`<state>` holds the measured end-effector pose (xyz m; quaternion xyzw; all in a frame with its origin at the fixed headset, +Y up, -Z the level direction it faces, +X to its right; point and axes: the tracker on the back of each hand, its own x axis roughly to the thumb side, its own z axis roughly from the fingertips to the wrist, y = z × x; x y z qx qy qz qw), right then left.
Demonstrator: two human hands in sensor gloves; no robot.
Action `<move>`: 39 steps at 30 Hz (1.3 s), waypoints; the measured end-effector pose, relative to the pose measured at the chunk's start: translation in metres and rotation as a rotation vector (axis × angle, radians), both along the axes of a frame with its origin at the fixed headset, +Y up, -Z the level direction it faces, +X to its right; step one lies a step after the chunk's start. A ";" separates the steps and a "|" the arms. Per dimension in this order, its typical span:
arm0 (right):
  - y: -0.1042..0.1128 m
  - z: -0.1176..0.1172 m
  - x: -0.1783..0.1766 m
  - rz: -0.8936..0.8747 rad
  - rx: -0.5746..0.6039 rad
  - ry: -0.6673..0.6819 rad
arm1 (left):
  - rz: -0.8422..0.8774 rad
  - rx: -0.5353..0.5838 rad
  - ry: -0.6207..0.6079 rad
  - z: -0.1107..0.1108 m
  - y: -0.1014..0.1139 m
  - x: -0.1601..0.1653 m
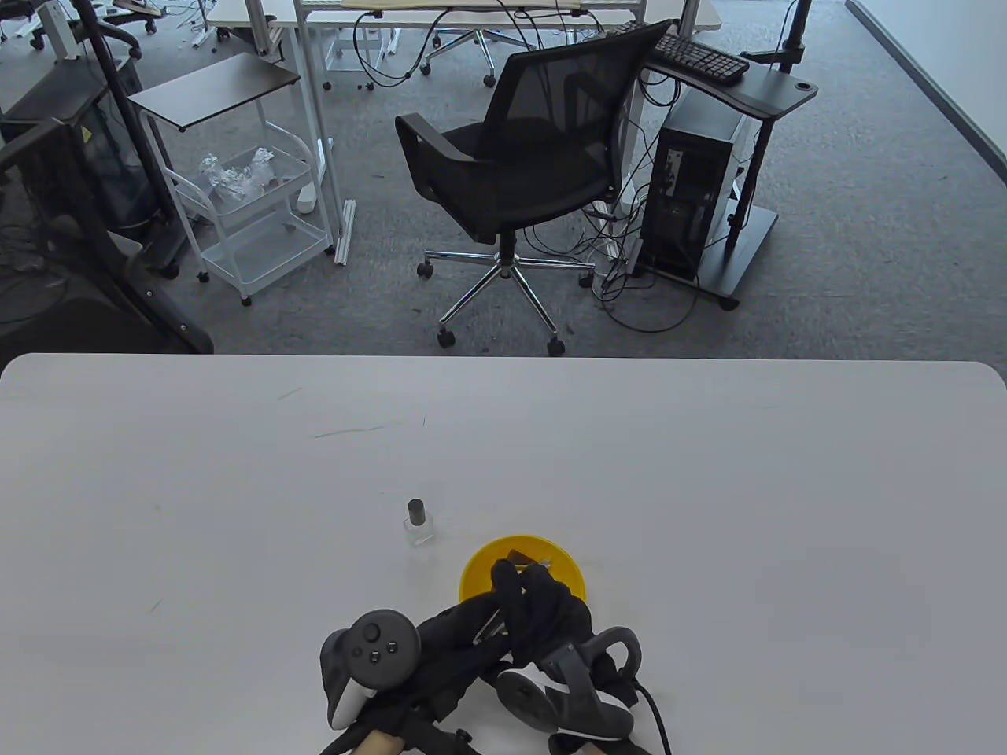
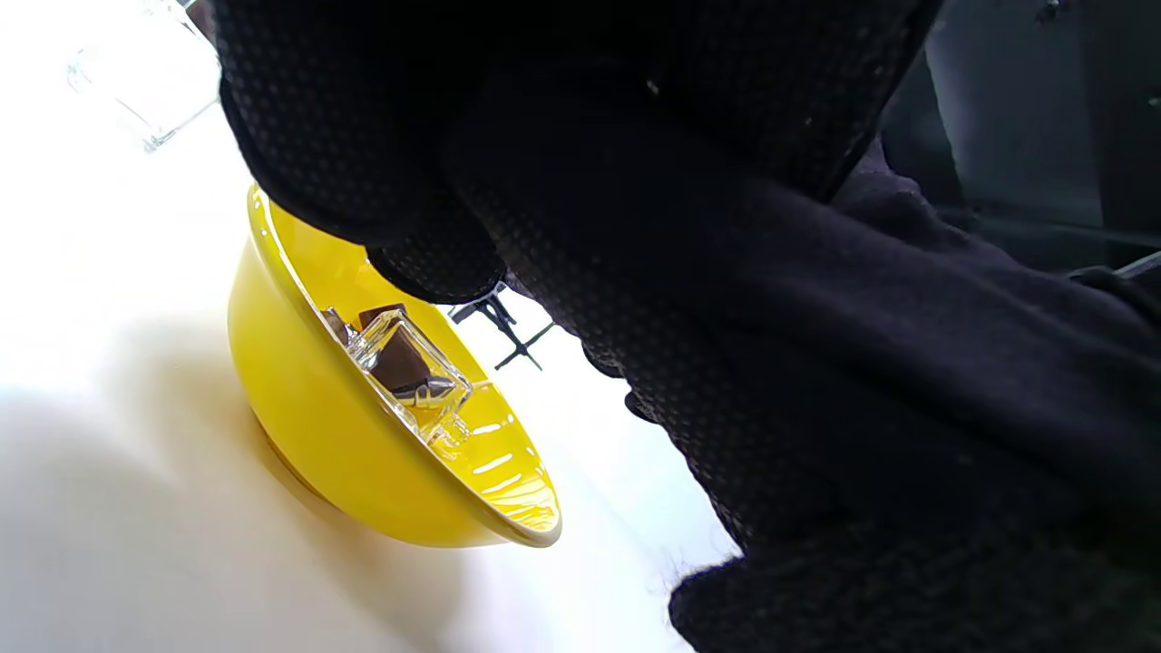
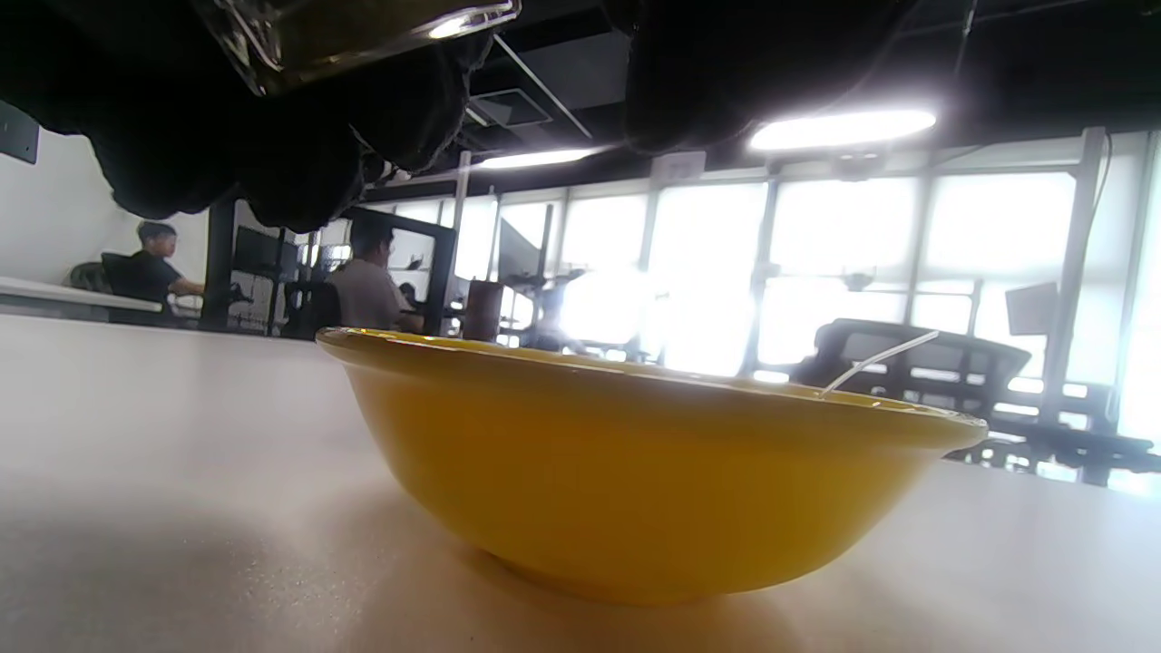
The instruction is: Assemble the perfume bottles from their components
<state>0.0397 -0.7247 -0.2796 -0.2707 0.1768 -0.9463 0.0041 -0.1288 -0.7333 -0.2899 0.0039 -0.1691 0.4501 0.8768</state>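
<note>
A yellow bowl [image 1: 551, 554] stands near the table's front; in the left wrist view [image 2: 363, 472] it holds a clear glass bottle [image 2: 413, 367] and dark caps. In the right wrist view a thin clear tube [image 3: 875, 363] rises over the bowl's rim [image 3: 635, 381]. My right hand [image 1: 539, 602] hangs over the bowl's near rim and grips a clear glass bottle [image 3: 363, 32] between its fingers. My left hand [image 1: 464, 629] lies close against the right hand; its fingers [image 2: 363, 136] are curled, and what they hold is hidden. A capped bottle [image 1: 418, 523] stands left of the bowl.
The capped bottle's glass also shows at the top left of the left wrist view [image 2: 136, 91]. The white table [image 1: 708, 472] stretches wide on both sides. An office chair [image 1: 519, 173] and a computer cart [image 1: 700, 189] stand beyond the far edge.
</note>
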 end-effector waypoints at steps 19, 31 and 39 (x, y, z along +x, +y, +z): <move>-0.003 -0.003 -0.003 0.004 0.002 -0.001 | -0.034 0.025 0.016 0.002 0.003 0.001; 0.000 -0.009 0.006 -0.107 -0.040 0.034 | -0.040 0.017 0.020 0.001 0.002 0.000; 0.006 -0.014 0.023 -0.262 -0.163 0.087 | -0.009 -0.015 0.019 -0.004 -0.001 -0.007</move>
